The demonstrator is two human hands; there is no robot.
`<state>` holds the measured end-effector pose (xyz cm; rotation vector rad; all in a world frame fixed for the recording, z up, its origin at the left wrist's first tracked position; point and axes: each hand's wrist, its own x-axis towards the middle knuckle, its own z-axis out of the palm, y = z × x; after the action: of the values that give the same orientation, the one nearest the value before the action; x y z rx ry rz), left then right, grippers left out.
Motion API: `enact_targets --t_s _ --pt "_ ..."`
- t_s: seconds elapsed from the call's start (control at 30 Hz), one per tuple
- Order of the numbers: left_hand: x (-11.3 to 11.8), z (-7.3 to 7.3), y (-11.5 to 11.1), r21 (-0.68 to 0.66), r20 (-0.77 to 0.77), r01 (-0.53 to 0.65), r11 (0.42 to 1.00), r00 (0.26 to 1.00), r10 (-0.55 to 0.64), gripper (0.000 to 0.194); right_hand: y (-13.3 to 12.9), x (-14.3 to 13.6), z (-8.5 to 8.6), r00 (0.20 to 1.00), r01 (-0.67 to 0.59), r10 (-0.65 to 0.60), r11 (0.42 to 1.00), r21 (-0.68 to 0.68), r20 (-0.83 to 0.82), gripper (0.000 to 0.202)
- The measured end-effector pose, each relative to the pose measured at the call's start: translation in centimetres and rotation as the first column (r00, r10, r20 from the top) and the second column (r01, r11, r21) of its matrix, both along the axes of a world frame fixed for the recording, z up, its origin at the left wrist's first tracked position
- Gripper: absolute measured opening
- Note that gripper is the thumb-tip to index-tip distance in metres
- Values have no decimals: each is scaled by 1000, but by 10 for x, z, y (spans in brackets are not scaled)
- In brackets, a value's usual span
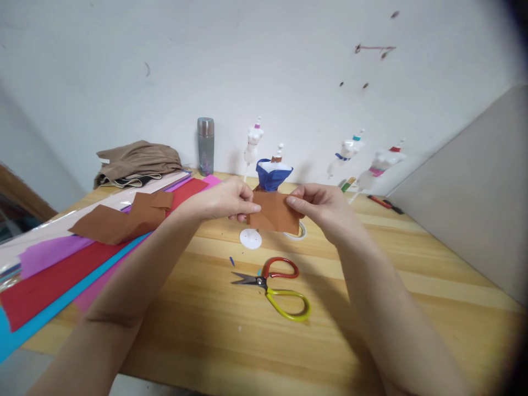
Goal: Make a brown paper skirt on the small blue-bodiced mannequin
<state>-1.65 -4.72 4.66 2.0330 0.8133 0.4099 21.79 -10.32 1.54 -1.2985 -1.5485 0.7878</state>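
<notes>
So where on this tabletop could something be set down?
Bare wood lies right of the right forearm, up to the side panel, and, bar a speck, between the scissors and the near edge. It is crowded on the left, with coloured sheets, and behind the brown piece, where a blue-draped mannequin stands.

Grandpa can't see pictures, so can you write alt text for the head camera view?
The left hand and right hand hold a brown sheet in front of a small mannequin with a blue wrap. Below, open red-and-yellow scissors lie on a wooden table, with colourful sheets at left. A flask and three other mannequins stand farther back.
</notes>
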Motion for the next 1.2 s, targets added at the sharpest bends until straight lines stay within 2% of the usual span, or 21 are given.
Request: enact_targets --t_s 0.27,0.47,0.63,0.77,0.87,0.93,1.03,1.2 --pt "0 0 -1 29 -29 -19 999 999 20 34 -1 -3 1 997 54 -54 998 16 -50 35" --pt "0 -2 -5 35 -47 58 998 997 -56 32 -8 4 7 992 -79 91 989 -128 88 32" --pt "0 -1 -5 30 -72 145 989 987 -143 30 -8 5 7 979 -120 139 984 -130 150 31" --pt "0 -3 -3 57 -106 209 976 974 -202 31 -13 6 14 935 -255 289 951 -177 206 36" --pt "2 -4 -2 59 -90 249 967 966 -243 31 -19 4 20 884 -333 365 930 -155 292 34" --pt "4 -5 -2 49 -63 262 964 964 -259 32 -22 -1 20 871 -319 337 941 -108 359 33" --pt "6 -5 -4 76 -49 239 968 970 -236 32 -27 -8 19 869 -247 229 969 -17 439 30" --pt "9 -4 -10 107 -65 191 976 981 -185 31 -34 -16 18 874 -165 86 978 126 479 24"
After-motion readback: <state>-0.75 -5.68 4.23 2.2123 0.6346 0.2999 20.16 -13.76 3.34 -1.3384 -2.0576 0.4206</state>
